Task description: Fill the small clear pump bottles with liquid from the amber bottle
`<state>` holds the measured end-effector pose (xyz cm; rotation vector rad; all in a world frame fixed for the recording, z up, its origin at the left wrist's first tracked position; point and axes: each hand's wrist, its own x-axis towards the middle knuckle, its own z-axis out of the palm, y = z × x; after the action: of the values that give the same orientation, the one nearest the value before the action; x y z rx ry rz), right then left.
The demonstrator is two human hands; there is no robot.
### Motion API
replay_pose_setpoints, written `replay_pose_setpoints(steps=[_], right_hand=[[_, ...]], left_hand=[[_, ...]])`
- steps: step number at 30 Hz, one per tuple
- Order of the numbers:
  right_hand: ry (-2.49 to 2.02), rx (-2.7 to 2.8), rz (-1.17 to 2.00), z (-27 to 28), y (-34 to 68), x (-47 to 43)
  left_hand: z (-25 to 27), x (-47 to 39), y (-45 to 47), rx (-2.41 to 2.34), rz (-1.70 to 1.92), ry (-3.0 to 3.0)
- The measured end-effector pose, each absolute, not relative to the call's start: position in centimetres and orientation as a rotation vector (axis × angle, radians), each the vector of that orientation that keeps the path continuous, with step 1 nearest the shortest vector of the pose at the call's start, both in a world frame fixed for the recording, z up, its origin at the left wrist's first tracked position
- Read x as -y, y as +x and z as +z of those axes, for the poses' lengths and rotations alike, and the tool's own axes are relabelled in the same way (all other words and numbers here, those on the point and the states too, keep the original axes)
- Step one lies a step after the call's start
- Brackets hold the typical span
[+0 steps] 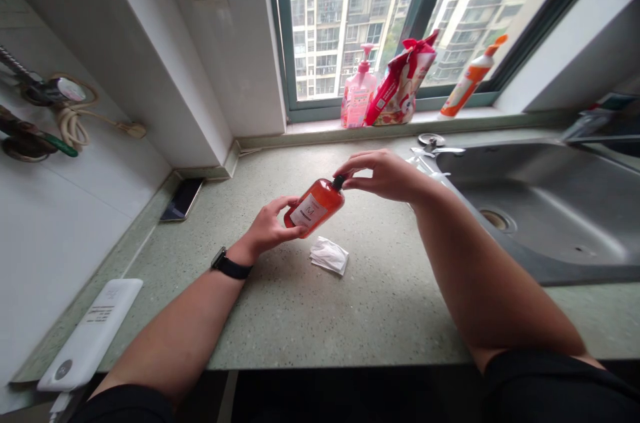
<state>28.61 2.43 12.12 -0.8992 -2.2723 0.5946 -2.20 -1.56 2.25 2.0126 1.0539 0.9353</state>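
An orange-red bottle (325, 199) with a white label is tilted to the right above the counter. My left hand (273, 226) is closed around its lower part. At its top, the fingers of my right hand (383, 175) pinch the black cap (339, 182); the cap appears to sit on the neck. Just below the bottle a folded white tissue (329, 256) lies on the speckled green counter (280, 316).
A steel sink (550, 189) is set into the counter at right. On the windowsill stand a pink pump bottle (359, 96), a red-and-white pouch (403, 86) and an orange bottle (467, 86). A phone (183, 199) and a white power bank (93, 336) lie at left.
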Motion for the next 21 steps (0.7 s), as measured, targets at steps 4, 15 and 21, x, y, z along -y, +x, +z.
replay_pose_setpoints(steps=[4, 15, 21], right_hand=[[-1.080, 2.352, 0.434, 11.5, 28.1, -2.7], [-1.005, 2.254, 0.488, 10.3, 28.8, -2.5], [-1.028, 2.338, 0.342, 10.0, 27.8, -2.7]], left_hand=[[2.1, 1.8, -2.0, -1.217, 1.077, 2.340], [1.9, 1.6, -2.2, -1.459, 1.128, 2.402], [1.8, 1.7, -2.2, -1.446, 1.153, 2.414]])
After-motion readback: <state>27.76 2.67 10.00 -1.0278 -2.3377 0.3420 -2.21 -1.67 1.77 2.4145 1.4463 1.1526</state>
